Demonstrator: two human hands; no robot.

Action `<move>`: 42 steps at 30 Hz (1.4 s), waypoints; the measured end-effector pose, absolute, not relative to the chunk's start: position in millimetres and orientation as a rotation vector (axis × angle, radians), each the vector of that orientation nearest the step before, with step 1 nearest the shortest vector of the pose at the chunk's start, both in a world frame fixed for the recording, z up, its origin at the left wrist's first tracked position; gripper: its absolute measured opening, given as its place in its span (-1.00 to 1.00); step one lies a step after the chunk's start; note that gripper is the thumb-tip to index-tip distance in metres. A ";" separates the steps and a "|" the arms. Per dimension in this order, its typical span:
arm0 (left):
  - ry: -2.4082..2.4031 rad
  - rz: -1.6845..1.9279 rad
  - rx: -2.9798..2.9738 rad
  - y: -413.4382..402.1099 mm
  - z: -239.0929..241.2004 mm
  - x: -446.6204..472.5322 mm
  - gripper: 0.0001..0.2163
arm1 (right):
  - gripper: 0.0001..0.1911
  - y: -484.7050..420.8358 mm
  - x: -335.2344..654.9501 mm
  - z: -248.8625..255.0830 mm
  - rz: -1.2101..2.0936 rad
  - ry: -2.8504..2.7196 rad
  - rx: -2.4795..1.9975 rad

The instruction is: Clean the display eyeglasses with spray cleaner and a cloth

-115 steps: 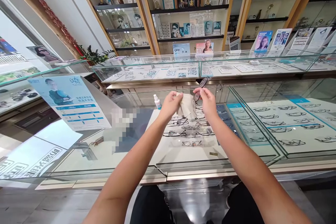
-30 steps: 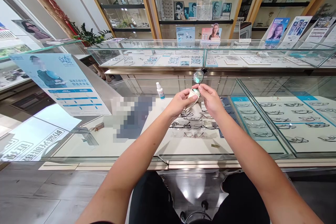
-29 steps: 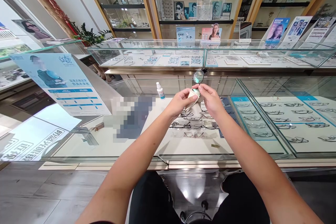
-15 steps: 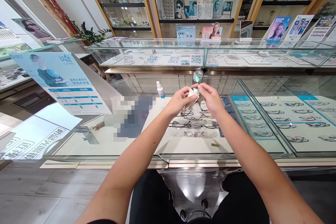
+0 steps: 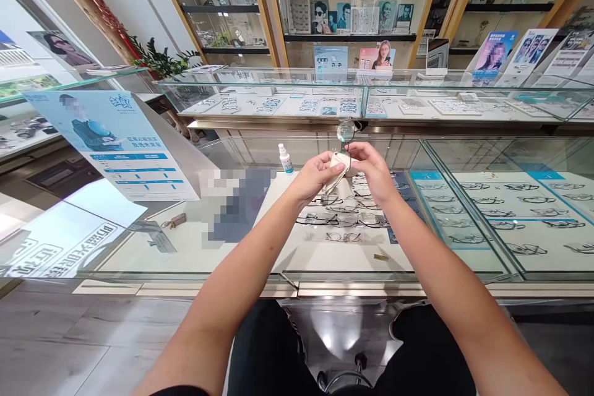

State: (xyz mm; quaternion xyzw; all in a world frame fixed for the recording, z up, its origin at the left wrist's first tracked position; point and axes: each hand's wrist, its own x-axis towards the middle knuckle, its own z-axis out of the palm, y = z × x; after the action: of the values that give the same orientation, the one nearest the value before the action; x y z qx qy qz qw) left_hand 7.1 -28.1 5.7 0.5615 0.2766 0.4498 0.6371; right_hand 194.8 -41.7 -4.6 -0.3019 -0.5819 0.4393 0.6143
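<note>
A cream cloth (image 5: 338, 164) with a scalloped edge is pinched in my left hand (image 5: 314, 178), its lower corner hanging over the counter. Thin dark-rimmed eyeglasses (image 5: 346, 131) stand up above the cloth, one round lens facing me. The cloth covers most of the other lens. My right hand (image 5: 375, 168) is closed at the right side of the eyeglasses, thumb against the cloth and rim; its exact grip is partly hidden. Left of my hands, a small white spray bottle (image 5: 285, 161) stands upright on the counter.
Beneath my hands, the glass display counter (image 5: 334, 263) shows rows of eyeglasses (image 5: 343, 219). A large folded sign (image 5: 125, 142) stands at left, near a small brown object (image 5: 177, 220). Beyond are a second glass showcase (image 5: 260, 120) and shelves.
The eyeglasses have turned and moved slightly left, so the upper lens shows less teal reflection. My right fingers have shifted around the rim, and more of the cloth shows.
</note>
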 end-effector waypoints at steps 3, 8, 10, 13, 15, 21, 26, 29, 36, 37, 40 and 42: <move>0.628 1.047 1.255 -24.3 4.2 4.8 -0.40 | -0.61 -38.4 198.6 -4.3 1.049 -1.293 -0.707; 0.607 1.071 1.229 -21.0 3.8 0.9 -0.41 | -0.66 -34.2 203.6 -4.8 1.176 -1.377 -0.843; 0.601 1.074 1.233 -19.9 3.3 0.0 -0.43 | -0.73 -34.4 203.4 -5.5 1.173 -1.428 -0.901; 0.604 1.088 1.213 -18.9 2.7 -0.3 -0.42 | -0.71 -34.9 202.4 -7.2 1.116 -1.414 -0.918; 0.603 1.107 1.200 -19.0 2.7 0.0 -0.42 | -0.69 -34.8 202.2 -8.2 1.095 -1.394 -0.902; 0.628 1.114 1.196 -19.2 4.4 0.1 -0.43 | -0.65 -33.3 202.0 -10.5 1.110 -1.367 -0.863; 0.649 1.099 1.258 -20.4 6.5 -1.1 -0.46 | -0.69 -30.1 200.8 -11.8 1.114 -1.335 -0.848; 0.649 1.100 1.288 -21.2 7.4 -1.1 -0.49 | -0.74 -30.1 200.1 -10.6 1.049 -1.335 -0.865; 0.647 1.102 1.266 -21.9 7.3 0.0 -0.47 | -0.79 -33.3 203.8 -4.7 0.949 -1.258 -0.924; 0.642 1.103 1.269 -22.1 7.4 0.2 -0.48 | -0.79 -33.7 204.8 -4.2 0.964 -1.257 -0.909; 0.627 1.121 1.271 -23.0 8.2 0.6 -0.49 | -0.75 -35.5 206.7 -3.8 1.031 -1.267 -0.890; 0.618 1.128 1.251 -23.3 9.0 0.7 -0.46 | -0.65 -36.7 206.6 -3.9 1.067 -1.286 -0.892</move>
State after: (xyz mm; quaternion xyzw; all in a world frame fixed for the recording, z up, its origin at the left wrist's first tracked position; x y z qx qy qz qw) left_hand 0.7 -23.3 9.0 0.5448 0.2694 0.4912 0.6239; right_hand 206.6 -36.7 -3.9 -0.3823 -0.5512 0.4572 0.5839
